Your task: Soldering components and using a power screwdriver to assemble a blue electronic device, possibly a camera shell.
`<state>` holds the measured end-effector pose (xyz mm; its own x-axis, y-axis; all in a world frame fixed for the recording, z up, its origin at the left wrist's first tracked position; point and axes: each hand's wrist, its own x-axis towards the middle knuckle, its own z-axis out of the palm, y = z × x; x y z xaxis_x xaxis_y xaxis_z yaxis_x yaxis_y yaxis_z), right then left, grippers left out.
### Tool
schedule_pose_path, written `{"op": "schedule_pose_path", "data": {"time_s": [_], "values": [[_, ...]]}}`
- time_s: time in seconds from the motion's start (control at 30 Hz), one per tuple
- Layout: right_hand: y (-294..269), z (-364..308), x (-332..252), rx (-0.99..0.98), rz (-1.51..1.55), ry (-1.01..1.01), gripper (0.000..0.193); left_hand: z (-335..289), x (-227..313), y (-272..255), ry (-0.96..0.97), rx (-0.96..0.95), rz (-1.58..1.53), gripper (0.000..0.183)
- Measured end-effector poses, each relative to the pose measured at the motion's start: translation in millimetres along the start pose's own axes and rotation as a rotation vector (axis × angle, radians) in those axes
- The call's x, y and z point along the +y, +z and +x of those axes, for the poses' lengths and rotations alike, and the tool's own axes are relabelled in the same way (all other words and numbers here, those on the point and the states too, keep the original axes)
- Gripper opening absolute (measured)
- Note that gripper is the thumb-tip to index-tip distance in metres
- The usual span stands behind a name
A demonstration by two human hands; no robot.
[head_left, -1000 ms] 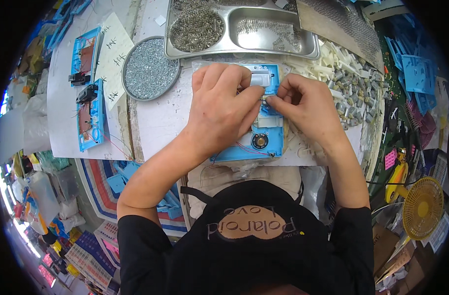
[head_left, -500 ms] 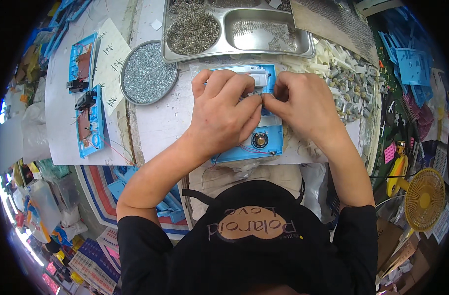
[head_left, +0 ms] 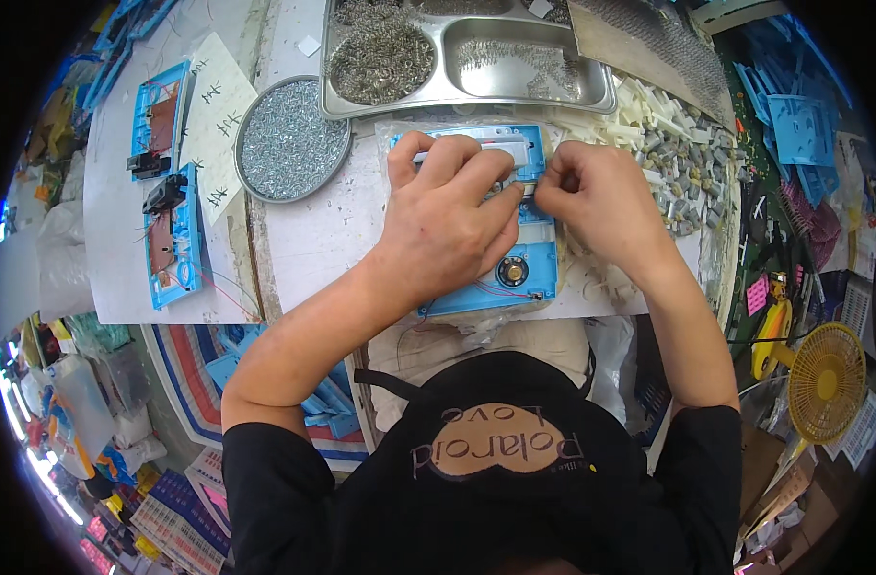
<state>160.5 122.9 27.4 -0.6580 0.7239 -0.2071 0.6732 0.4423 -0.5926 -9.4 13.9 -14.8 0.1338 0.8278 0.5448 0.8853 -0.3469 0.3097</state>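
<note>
A light-blue plastic housing lies on the white worktop in front of me, with a small round speaker and thin red wires in its near part. Across its left side bends my left hand, fingers curled and fingertips pressed against the middle of the housing. At the right edge my right hand is closed in a pinch, thumb against forefinger, close to the left fingertips. Whatever sits in that pinch is hidden or too small to name. A white strip-like part shows in the far section of the housing.
Beyond the housing stands a steel compartment tray of small springs. A round dish of screws is to its left, near two wired blue housings. White and grey small parts are heaped at right; a yellow fan stands beside the table.
Both hands have shifted slightly right. My right fingertips have drawn a little away from the left ones, baring more of the housing's middle.
</note>
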Motion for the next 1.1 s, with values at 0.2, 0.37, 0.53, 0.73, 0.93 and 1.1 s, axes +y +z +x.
{"op": "schedule_pose_path", "data": {"time_s": [0.2,0.37,0.53,0.73,0.93,1.1], "values": [[-4,4,-15,-0.054,-0.321,-0.157,0.022,-2,-2,-1,-0.011,-0.011,-0.015,0.021],[-11,5,29,-0.274,0.604,0.244,0.019,1,-2,0,-0.003,-0.001,-0.060,0.022],[-6,3,19,-0.208,0.502,0.234,0.017,1,-3,1,-0.006,-0.003,-0.068,0.021],[3,-6,6,0.022,0.118,0.056,0.021,1,-2,1,-0.013,-0.013,-0.063,0.021],[14,-11,1,0.146,0.048,0.002,0.020,-1,-4,5,-0.014,0.011,-0.068,0.013],[19,-11,5,0.203,0.033,-0.066,0.021,1,-3,0,-0.019,-0.016,-0.069,0.019]]}}
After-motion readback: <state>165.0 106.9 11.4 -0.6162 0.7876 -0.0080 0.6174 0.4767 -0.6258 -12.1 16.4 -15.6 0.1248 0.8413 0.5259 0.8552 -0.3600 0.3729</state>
